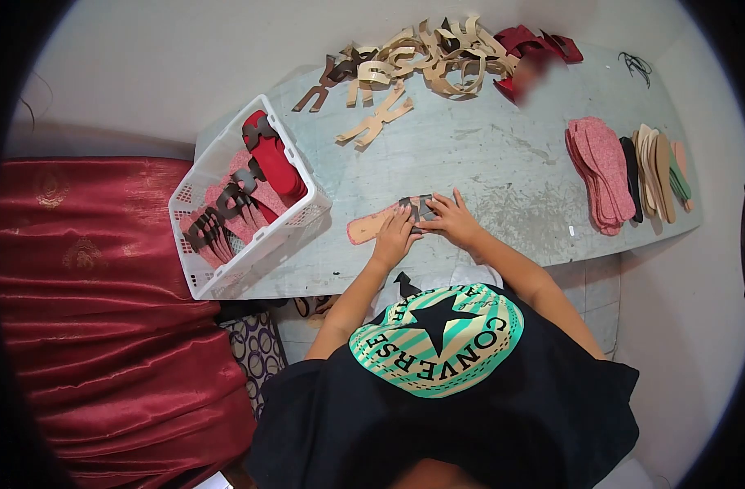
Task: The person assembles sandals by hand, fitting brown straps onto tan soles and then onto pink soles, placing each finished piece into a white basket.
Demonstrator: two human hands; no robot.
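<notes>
A sandal sole (368,227), its tan underside facing up and edged in pink, lies on the table in front of me. Dark strap pieces (414,203) cross its right end, partly hidden under my fingers. My left hand (394,235) is closed over the middle of the sole, fingers on top and thumb toward the near edge. From the right, my right hand (456,222) rests on the strapped end with its fingers spread and touching the dark strap. The fingers cover how strap and sole meet.
A white basket (262,244) at left holds red and pink soles with dark straps. Beige and brown straps (425,57) lie heaped at the back beside dark red pieces (523,41). Pink soles (601,175) and other coloured soles (654,171) lie at right on the table (478,155).
</notes>
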